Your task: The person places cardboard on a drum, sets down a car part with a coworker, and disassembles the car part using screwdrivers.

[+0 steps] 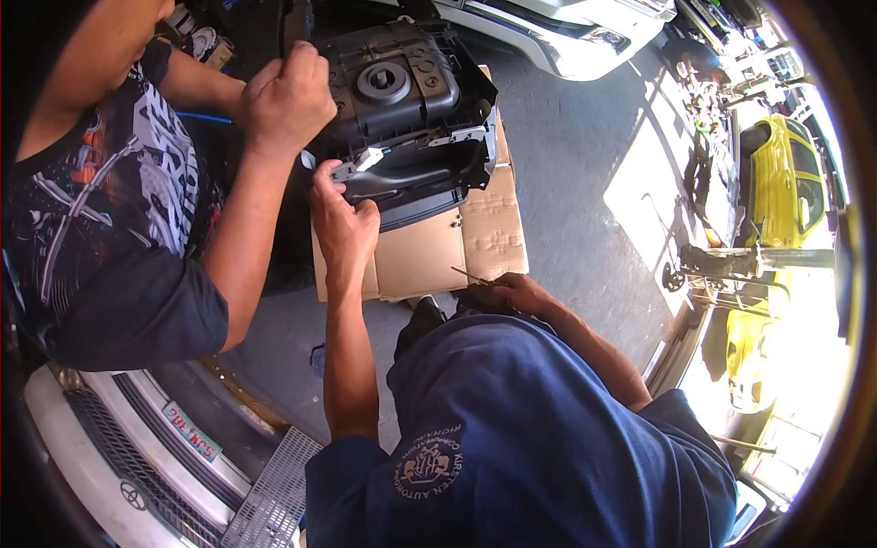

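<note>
A large black plastic car housing (411,100) with a round socket on top rests on a flattened cardboard sheet (475,242) on the concrete floor. My left hand (343,219) reaches up to it, fingers closed around its lower front edge beside a small metal clip (365,163). My right hand (516,292) stays close to my body, gripping a thin, brownish rod-like tool (468,274) that points left over the cardboard. Another person in a black printed shirt crouches at the left, and that person's hand (288,96) grips the housing's upper left corner.
A white car front with grille and licence plate (155,457) fills the lower left. Another white car bumper (566,36) lies at the top. A yellow vehicle (786,183) and a wheeled metal cart (722,269) stand at the right in bright sun.
</note>
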The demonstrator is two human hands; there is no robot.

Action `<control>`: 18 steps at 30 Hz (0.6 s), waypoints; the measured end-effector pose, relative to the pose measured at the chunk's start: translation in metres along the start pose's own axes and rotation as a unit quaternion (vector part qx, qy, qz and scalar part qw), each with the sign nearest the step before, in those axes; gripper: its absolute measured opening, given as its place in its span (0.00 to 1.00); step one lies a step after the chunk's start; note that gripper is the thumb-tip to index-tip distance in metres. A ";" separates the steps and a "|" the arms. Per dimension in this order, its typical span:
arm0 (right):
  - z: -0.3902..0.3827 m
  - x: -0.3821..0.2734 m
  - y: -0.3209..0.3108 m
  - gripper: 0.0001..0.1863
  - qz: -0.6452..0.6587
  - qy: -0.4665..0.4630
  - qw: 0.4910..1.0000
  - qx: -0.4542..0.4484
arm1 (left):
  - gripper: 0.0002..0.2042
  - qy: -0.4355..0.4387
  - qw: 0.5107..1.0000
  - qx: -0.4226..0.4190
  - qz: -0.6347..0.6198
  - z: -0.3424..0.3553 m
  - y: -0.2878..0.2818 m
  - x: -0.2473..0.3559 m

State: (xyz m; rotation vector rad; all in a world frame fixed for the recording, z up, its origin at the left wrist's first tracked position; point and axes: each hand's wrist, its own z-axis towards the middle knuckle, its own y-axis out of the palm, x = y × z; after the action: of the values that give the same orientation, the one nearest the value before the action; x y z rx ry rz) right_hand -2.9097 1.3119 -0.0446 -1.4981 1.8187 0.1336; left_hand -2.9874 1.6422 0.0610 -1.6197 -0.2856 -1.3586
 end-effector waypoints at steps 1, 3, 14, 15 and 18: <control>0.002 0.003 0.000 0.21 0.002 0.000 1.000 0.001 | 0.30 0.001 1.000 -0.001 0.000 0.000 0.000 0.001; 0.003 0.004 0.002 0.21 0.000 -0.021 1.000 0.010 | 0.30 -0.014 1.000 0.013 -0.011 -0.001 0.001 0.001; 0.000 -0.021 0.000 0.23 0.003 0.052 0.999 0.003 | 0.31 -0.004 1.000 -0.011 -0.006 0.002 0.000 -0.001; 0.003 -0.019 0.001 0.24 0.003 0.038 0.999 0.014 | 0.32 0.003 1.000 -0.002 -0.013 0.001 0.001 -0.001; 0.006 -0.019 -0.002 0.24 0.002 0.020 1.000 0.015 | 0.32 -0.026 1.000 -0.017 0.002 0.002 0.000 0.001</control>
State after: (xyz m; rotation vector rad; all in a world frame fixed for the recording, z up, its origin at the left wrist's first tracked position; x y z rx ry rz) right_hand -2.9051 1.3296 -0.0362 -1.4855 1.8474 0.0796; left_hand -2.9861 1.6437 0.0618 -1.6854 -0.2905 -1.3255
